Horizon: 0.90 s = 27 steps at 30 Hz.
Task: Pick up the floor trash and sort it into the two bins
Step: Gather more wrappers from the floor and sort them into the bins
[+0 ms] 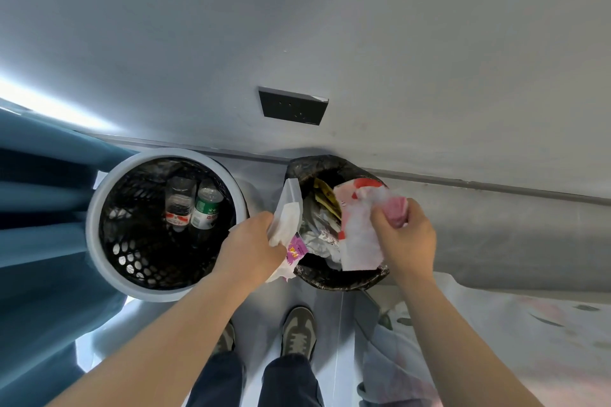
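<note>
Grey wall (396, 43), left hand (251, 248) fingers clamp white wrappers (287, 218), right hand (405, 235) fingers clamp packet (358, 235) over lined bin (337, 281)

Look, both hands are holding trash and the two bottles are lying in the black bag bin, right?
Not quite. The head view shows the two bottles in the white-rimmed mesh bin, not the black-bag bin. Both the left hand and right hand do hold trash.

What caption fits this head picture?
Left hand and right hand hold wrappers at the bagged bin; bottles lie in the mesh bin.
</note>
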Motion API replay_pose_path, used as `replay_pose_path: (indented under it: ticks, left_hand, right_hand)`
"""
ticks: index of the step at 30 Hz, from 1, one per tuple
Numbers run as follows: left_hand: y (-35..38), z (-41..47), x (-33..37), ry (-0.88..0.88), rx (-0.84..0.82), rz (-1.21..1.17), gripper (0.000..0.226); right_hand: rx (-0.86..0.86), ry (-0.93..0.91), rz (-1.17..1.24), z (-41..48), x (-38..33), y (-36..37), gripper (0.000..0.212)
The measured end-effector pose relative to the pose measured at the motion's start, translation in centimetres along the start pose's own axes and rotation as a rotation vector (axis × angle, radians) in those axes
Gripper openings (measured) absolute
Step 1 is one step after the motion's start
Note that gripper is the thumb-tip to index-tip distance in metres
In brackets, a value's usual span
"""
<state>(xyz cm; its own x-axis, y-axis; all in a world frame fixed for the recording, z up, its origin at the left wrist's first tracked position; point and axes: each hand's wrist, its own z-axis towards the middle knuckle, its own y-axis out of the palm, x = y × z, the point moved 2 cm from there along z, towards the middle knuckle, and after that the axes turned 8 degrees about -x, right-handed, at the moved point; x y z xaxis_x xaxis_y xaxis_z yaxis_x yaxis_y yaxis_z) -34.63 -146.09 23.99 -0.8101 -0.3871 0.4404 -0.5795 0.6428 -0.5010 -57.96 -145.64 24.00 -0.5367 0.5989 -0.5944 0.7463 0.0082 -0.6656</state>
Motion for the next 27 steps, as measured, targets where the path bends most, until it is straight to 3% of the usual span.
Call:
replay_pose_path:
  ticks: [7, 9, 11, 15, 20, 24, 27]
  left_hand:
    - [-0.7, 0.1, 0.1, 0.002, 0.001, 0.014, 0.025]
    - [-0.8, 0.2, 0.3, 0.013, -0.003, 0.023, 0.024]
    - [-0.8, 0.3, 0.4, 0.024, 0.001, 0.035, 0.028]
    - [-0.9, 0.6, 0.4, 0.029, 0.006, 0.042, 0.032]
    - [-0.6, 0.7, 0.1, 0.026, -0.005, 0.040, 0.032]
    - [-0.4, 0.7, -0.1, 0.013, -0.016, 0.041, 0.029]
    - [-0.1, 1.0, -0.2, 0.008, -0.024, 0.035, 0.027]
  right_hand:
    - [0.323, -0.166, -0.238, 0.4, -0.6, -2.1, 0.019]
    - [0.328, -0.218, -0.313, 1.1, -0.5, -1.8, 0.019]
    - [0.205, -0.252, -0.429, 1.8, -0.1, -0.7, 0.017]
    - [-0.287, -0.136, -0.609, 2.6, 1.3, 2.3, 0.014]
    - [-0.572, -0.089, -0.705, 2.1, 2.5, 5.4, 0.026]
    - [-0.545, -0.011, -0.460, 2.2, 3.0, 5.9, 0.056]
    - [-0.384, -0.092, -0.380, 1.7, 2.5, 4.9, 0.049]
